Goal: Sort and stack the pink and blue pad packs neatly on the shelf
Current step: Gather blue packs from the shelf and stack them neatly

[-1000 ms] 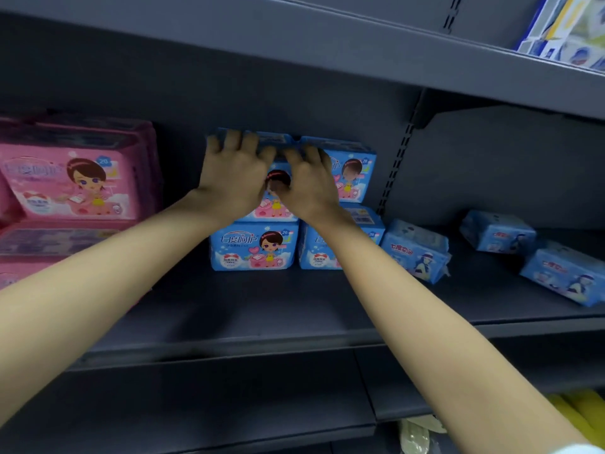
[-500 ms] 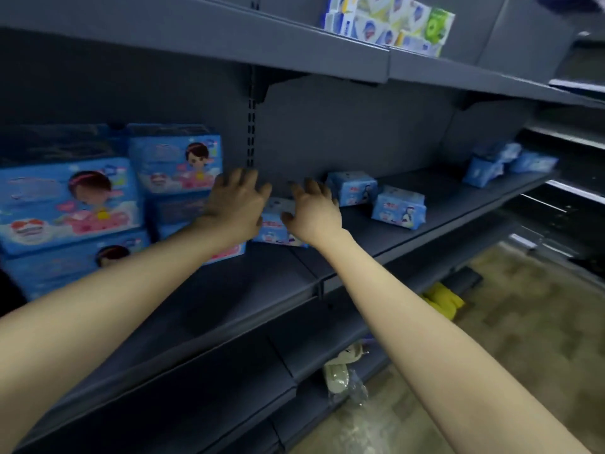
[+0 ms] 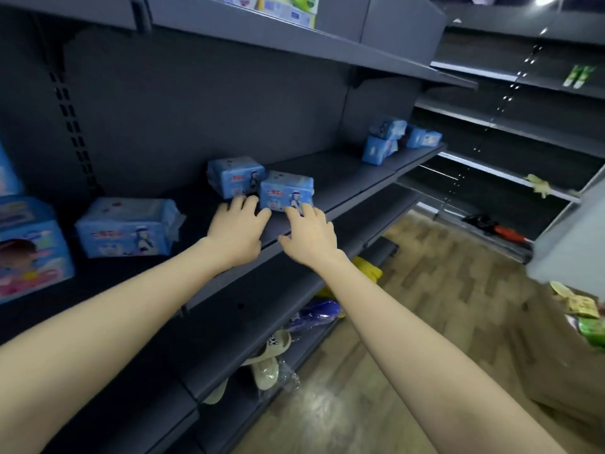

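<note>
Left hand (image 3: pixel 239 231) and right hand (image 3: pixel 309 234) are palm-down over the shelf (image 3: pixel 343 178) front edge, fingers extended, slightly spread, gripping nothing. Both sets of fingertips reach the base of the front blue pack (image 3: pixel 286 191); contact cannot be confirmed. The rear blue pack (image 3: pixel 234 176) sits just behind-left of it. The wide blue pack (image 3: pixel 127 226) lies further left. The far blue packs (image 3: pixel 384 142) are well apart, at the right end.

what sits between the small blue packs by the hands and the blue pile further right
Nothing: in the head view the shelf is bare from the small packs to the far pile.
</note>
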`<state>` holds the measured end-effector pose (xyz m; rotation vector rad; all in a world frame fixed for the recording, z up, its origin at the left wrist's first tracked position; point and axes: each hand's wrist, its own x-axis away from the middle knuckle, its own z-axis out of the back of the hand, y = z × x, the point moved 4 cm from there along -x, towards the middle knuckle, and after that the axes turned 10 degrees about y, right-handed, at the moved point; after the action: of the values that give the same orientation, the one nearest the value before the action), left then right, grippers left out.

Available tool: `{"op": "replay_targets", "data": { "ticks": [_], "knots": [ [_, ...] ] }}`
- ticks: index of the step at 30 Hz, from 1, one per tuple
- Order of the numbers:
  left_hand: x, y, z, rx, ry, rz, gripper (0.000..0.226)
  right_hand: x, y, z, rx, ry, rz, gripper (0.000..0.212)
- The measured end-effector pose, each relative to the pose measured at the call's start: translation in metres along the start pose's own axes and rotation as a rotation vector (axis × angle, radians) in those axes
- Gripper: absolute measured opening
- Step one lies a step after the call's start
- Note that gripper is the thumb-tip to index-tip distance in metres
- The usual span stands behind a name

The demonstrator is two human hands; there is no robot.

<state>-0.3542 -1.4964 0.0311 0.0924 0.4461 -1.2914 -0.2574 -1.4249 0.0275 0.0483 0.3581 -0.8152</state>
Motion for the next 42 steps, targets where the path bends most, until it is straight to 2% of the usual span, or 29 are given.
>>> {"op": "replay_targets", "data": {
  "ticks": [16,25,33,42],
  "knots": [
    [-0.096,0.168,-0.040,0.096,-0.036,-0.263,0.060,0.017,0.188,-0.003,0.012,-0.051,-0.264,0.058],
    [-0.152,0.240,-0.059,0.151,-0.011,-0.382,0.065,0.018,0.268,-0.006,0.023,-0.069,-0.425,0.055],
    [-0.234,0.276,-0.089,0.164,-0.009,-0.453,0.065,-0.028,0.335,-0.024,0.037,-0.098,-0.519,0.058],
    [-0.372,0.304,-0.120,0.197,0.016,-0.451,0.065,-0.137,0.416,-0.039,0.073,-0.075,-0.536,0.054]
  ]
}}
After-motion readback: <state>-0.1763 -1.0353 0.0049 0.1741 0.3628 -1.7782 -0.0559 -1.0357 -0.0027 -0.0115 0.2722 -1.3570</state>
